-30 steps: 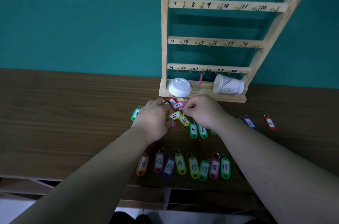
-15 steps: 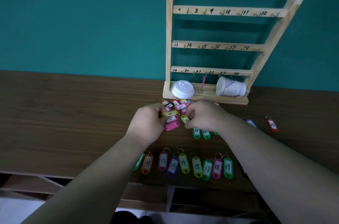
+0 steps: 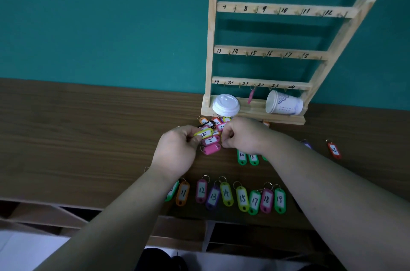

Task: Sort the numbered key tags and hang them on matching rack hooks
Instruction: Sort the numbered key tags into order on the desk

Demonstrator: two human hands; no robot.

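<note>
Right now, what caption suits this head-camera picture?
Left hand pinches yellow tag 14 while right hand picks through the tag pile before the wooden rack.

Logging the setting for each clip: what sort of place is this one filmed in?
Probably an indoor desk or workbench set up for a sorting exercise: a wood-grain table against a plain teal wall, a wooden rack with numbered hooks standing on it, and coloured numbered key tags laid in a row.

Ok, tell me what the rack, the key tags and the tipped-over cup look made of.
Rack: pale bare wood, matt, grain faintly visible. Key tags: bright glossy plastic shells, likely, with white paper-like inserts written on by hand; their rings glint like metal. Cup: probably paper, matt white with a faint printed pattern and a rolled rim.
</note>
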